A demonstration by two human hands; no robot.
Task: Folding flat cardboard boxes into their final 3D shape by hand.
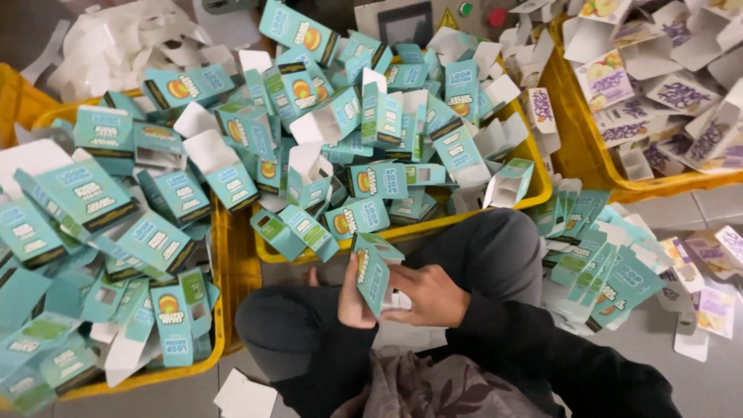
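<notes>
Both hands' fingers (410, 298) clamped on teal carton (373, 271), heaped yellow crates (232, 263) around

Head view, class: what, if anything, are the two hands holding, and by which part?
Both hold one small teal carton. The left hand grips its lower left edge; the right hand supports its lower right side. Its open flap end points up.

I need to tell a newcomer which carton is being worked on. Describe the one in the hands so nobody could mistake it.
Start at the yellow crate heaped with teal cartons in the middle. Just below its near rim, over the person's dark-trousered lap, the left hand and right hand meet. The teal carton between them is the only one held upright off the heap, top flap open.
</notes>
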